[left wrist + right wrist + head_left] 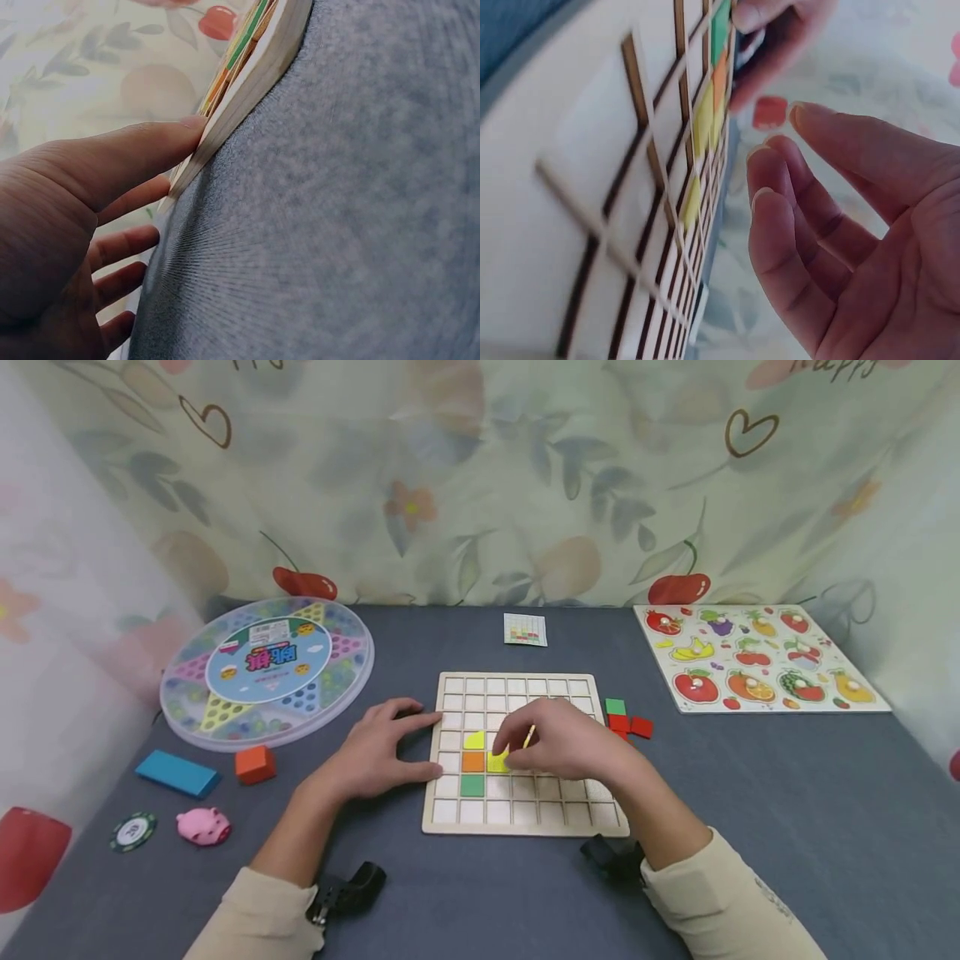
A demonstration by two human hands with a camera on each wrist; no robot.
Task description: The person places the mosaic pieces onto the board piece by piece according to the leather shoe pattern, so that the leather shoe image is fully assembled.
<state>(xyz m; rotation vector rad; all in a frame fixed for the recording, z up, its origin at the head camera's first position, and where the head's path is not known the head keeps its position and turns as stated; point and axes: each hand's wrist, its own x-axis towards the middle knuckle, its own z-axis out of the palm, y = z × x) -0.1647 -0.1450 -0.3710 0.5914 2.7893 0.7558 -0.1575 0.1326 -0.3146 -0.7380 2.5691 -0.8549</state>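
Observation:
A pale wooden grid board (525,829) lies in the middle of the table. Set in its cells are a green square (472,786), an orange square (472,762) and yellow pieces (474,741). My left hand (375,752) is at the board's left side, thumb tip touching the rim in the left wrist view and the other fingers spread loosely. Over the yellow pieces hovers my right hand (558,739), its fingers bent loosely. In the right wrist view a gap shows between thumb (840,135) and fingertips, with nothing held there.
Red squares (641,727) and a green one (615,707) lie beside the board's right edge. A small pattern card (525,630) is behind it. At left are a round game box (345,710), blocks (178,774), a pig figure (204,826) and a chip (133,832); a fruit puzzle (757,681) lies right.

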